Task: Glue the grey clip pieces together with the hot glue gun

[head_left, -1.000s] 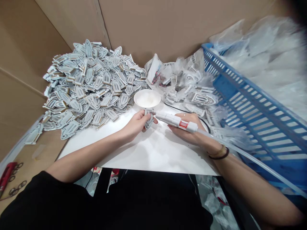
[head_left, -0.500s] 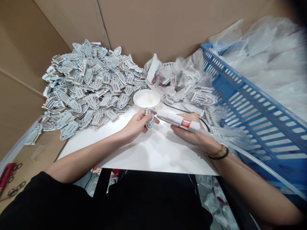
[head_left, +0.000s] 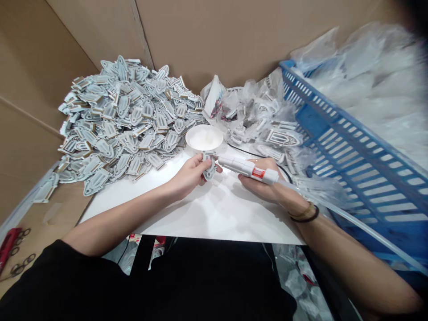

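Near the middle of the white table (head_left: pixel 200 216), my left hand (head_left: pixel 192 174) pinches a small grey plastic part (head_left: pixel 209 167) between thumb and fingers. My right hand (head_left: pixel 264 185) is wrapped round a white pen-shaped tool (head_left: pixel 242 166) with a red patch. The tool's tip points left and meets or nearly meets the upper edge of the part; exact contact is too small to tell. A clear tube (head_left: pixel 354 220) runs from the tool's back end to the lower right. Just beyond the part stands a white bowl (head_left: pixel 203 138) with white contents.
A large pile of similar grey parts (head_left: pixel 127 120) fills the back left. Bagged parts (head_left: pixel 264 116) lie at the back right, beside a blue crate (head_left: pixel 354 138) heaped with plastic bags (head_left: pixel 384 84). A black cable crosses behind my right hand. Red-handled scissors (head_left: pixel 10 247) lie far left.
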{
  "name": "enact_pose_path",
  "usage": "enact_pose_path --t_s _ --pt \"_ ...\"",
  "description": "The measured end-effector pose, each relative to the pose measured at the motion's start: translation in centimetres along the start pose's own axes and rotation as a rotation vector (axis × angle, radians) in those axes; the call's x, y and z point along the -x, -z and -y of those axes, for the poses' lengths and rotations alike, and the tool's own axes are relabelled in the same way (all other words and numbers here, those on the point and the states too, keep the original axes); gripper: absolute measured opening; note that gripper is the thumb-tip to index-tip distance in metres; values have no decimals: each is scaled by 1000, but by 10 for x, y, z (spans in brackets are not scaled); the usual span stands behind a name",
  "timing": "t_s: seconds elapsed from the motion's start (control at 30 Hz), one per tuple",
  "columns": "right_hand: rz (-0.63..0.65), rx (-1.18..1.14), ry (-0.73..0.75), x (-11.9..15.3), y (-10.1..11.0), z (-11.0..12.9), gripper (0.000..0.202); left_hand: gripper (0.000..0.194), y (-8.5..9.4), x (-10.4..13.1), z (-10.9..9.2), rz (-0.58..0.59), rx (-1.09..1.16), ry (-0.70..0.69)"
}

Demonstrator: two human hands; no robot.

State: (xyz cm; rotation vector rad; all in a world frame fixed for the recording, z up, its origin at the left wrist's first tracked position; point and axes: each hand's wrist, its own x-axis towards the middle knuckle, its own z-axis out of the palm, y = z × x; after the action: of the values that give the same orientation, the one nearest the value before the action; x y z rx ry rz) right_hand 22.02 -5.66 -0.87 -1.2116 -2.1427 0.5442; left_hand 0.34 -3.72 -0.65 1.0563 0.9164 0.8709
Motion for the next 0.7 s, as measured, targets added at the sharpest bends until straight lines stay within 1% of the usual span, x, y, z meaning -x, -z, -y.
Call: enact_pose_path --t_s 0.13,0.4,0.7 --pt "0 -27 3 0 0 2 27 10 0 0 0 0 6 0" --pt "19 -44 -81 0 4 10 29 9 -1 0 -1 -12 10 11" --pt "-20 -53 10 1 1 3 29 9 -3 0 -4 -28 34 29"
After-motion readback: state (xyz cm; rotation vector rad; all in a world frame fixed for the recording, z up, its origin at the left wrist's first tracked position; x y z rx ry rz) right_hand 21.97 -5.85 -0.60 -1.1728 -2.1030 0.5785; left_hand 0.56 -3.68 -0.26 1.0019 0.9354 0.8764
